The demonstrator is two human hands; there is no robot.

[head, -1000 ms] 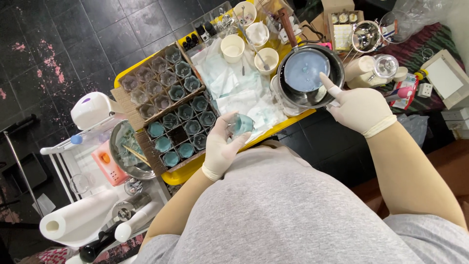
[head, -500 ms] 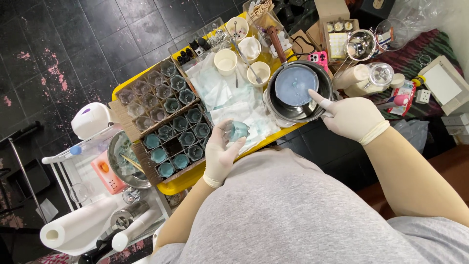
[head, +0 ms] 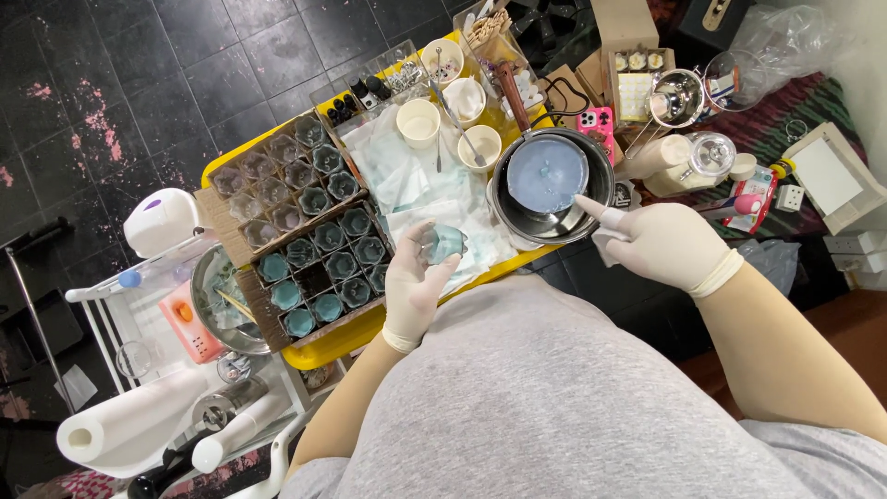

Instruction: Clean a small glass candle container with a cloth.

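Now your left hand (head: 413,288) has its grip closed round a small glass cup (head: 443,242), fingers wrapped on the near side and the cup tipped a little, held just above the crumpled paper on the yellow worktop (head: 344,344). Taking that cup as your mark: the pot (head: 552,188) of pale blue liquid sits just to its right, and your right hand (head: 658,245) touches the pot's near rim with the forefinger out along it and the other fingers curled; it holds nothing that you can see. Left of the cup lies the cardboard tray (head: 305,242) of like cups, the near rows filled blue, the far rows looking empty. Beyond the cup stand three paper cups (head: 419,120), one with a stirrer leaning in it. Well to the left, off the worktop, are a metal bowl (head: 222,300) and a paper roll (head: 120,427).

Level the cup before anything goes in it, and keep your fingertips below the lip so the glass stays clean. Steady the pot with a fuller hold than one finger gives; its rim may be hot. Keep the cup close to the pot and over the paper, so drips land there.
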